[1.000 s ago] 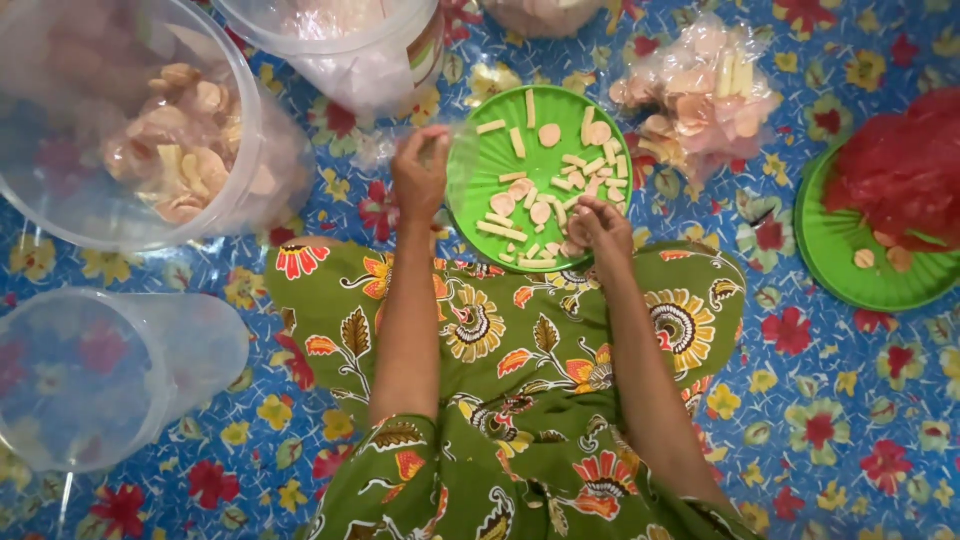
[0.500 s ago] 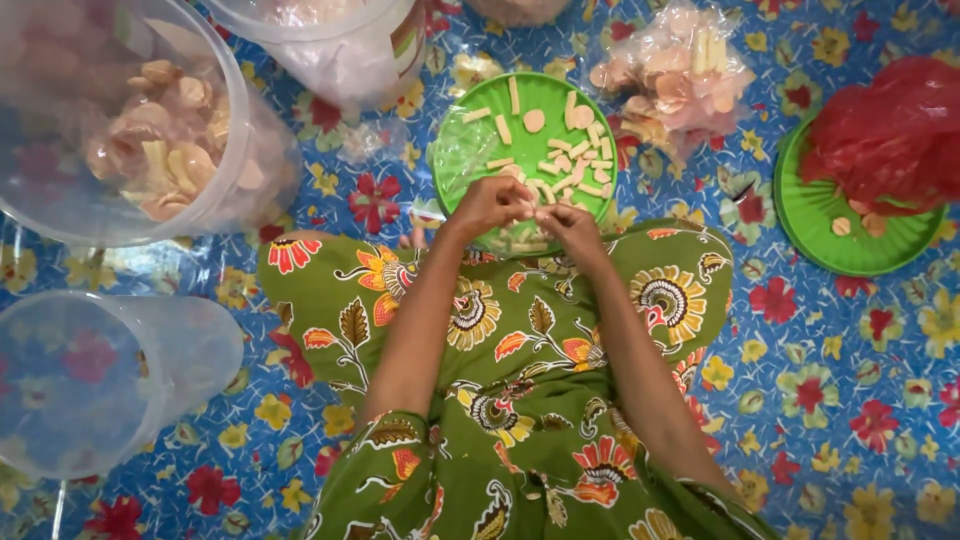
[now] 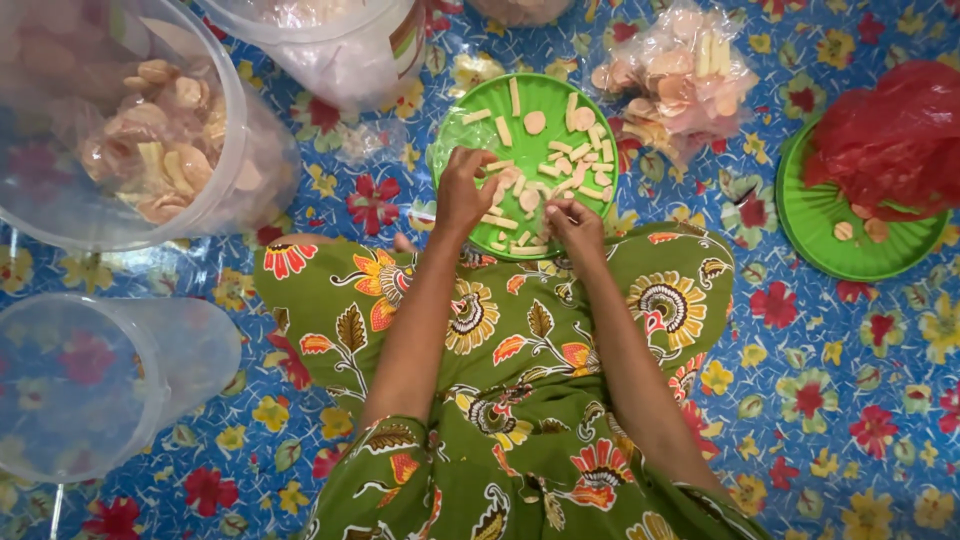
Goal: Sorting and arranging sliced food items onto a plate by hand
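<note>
Sitting with our knees under a green patterned dress point(image 3: 520, 400), we reach both arms forward over the lap; our left hand point(image 3: 462, 192) hovers at the near-left edge of the round green plastic plate point(image 3: 462, 135), its grip pinched on a pale cracker stick point(image 3: 497, 166); our right hand point(image 3: 578, 225) rests on the plate's near rim, fingers curled among the pale cracker sticks and discs point(image 3: 560, 160), though we cannot tell whether that grip holds one; the plate lies on the blue flowered floor mat point(image 3: 820, 400) just beyond our knees; beside us on the left lies an empty clear plastic tub point(image 3: 90, 390); farther left stands a clear bucket of crackers point(image 3: 150, 140); far right, a second green plate point(image 3: 830, 240) carries a red plastic bag point(image 3: 895, 140).
</note>
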